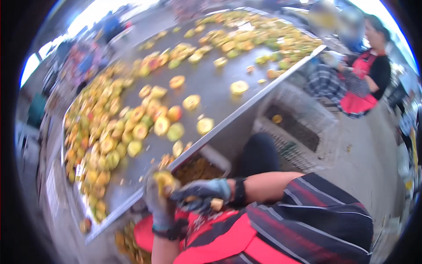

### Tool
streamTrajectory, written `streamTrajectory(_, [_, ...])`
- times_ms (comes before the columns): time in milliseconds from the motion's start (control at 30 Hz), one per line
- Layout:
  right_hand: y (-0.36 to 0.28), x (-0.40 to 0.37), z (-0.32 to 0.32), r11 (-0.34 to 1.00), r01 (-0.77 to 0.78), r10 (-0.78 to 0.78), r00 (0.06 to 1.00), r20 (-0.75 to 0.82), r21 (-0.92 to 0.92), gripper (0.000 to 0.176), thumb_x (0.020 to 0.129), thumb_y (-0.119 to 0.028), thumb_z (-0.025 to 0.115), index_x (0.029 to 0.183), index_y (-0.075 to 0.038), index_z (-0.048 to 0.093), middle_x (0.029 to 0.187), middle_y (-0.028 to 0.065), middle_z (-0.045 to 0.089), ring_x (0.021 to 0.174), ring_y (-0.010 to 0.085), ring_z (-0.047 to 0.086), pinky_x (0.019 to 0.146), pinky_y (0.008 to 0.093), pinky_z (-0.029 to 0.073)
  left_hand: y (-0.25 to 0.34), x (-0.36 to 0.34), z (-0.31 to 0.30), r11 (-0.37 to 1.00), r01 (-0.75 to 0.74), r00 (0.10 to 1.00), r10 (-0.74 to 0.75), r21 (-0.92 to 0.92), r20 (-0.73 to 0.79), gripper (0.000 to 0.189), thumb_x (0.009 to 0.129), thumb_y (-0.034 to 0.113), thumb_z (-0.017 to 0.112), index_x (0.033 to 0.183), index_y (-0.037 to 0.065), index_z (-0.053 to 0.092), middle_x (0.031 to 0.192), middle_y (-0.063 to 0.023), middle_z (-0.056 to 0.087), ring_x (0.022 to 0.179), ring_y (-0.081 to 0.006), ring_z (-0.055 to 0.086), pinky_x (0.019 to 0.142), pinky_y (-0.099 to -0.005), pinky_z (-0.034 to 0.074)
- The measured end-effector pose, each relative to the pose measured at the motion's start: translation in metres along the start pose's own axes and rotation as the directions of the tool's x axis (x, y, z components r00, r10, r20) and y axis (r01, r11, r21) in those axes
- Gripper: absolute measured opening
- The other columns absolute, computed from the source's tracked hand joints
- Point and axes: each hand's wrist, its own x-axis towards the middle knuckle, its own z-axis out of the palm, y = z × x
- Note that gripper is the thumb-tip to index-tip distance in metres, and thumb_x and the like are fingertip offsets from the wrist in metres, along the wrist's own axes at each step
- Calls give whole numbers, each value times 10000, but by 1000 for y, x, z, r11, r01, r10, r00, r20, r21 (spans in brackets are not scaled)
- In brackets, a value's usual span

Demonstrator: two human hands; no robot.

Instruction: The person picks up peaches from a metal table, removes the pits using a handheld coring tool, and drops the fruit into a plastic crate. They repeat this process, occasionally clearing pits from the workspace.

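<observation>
A metal table (204, 83) strewn with cut yellow fruit (140, 131), two gloved hands at its near edge.
The left hand (160, 196) curls its fingers around a yellow fruit piece (165, 179), just beside the table's near rim; the right hand (204, 193) meets it there, fingers closed around a tan-ended object (216, 204) too blurred to identify. A pale crate (285, 152) stands on the floor, near another person in a red apron (358, 99).
</observation>
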Motion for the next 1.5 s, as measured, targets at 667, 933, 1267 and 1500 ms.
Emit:
streamTrajectory(667, [-24, -33, -50, -181, -490, -434, 818, -378, -853, 517, 840, -506, 505, 880, 5, 575, 849, 229, 619, 808, 385, 593, 749, 424, 460, 77, -50, -194, 195, 348, 855, -467, 917, -226, 303, 819, 268, 588, 987, 16, 611, 845, -112, 643, 703, -223, 607, 639, -330, 474])
streamTrajectory(933, [-23, -18, -42, -252, -469, -417, 842, -343, -846, 527, 808, -510, 547, 929, 2, 529, 835, 223, 617, 786, 382, 596, 715, 423, 466, -9, 150, -99, 348, 22, 980, -195, 937, 49, 563, 776, 337, 636, 1235, 47, 489, 1244, -180, 496, 1158, -305, 469, 991, -353, 355])
streamTrajectory(1267, [-25, -38, -18, 373, -247, -419, 815, -400, -894, 314, 848, -338, 592, 937, -49, 511, 689, 81, 564, 590, 179, 580, 551, 311, 466, -32, 145, -88, 106, 27, 901, -433, 994, 22, 469, 719, 307, 704, 1037, 20, 514, 988, -165, 585, 933, -310, 576, 787, -354, 487])
streamTrajectory(1500, [-30, -3, 6, 542, 97, -286, 955, -74, -835, 279, 910, -314, 490, 1005, -52, 493, 653, 34, 525, 511, 102, 527, 474, 229, 448, 11, 39, -71, 708, 288, 957, -190, -645, 220, 437, 804, 200, 608, 1169, 2, 472, 1133, -167, 539, 1042, -331, 541, 876, -405, 473])
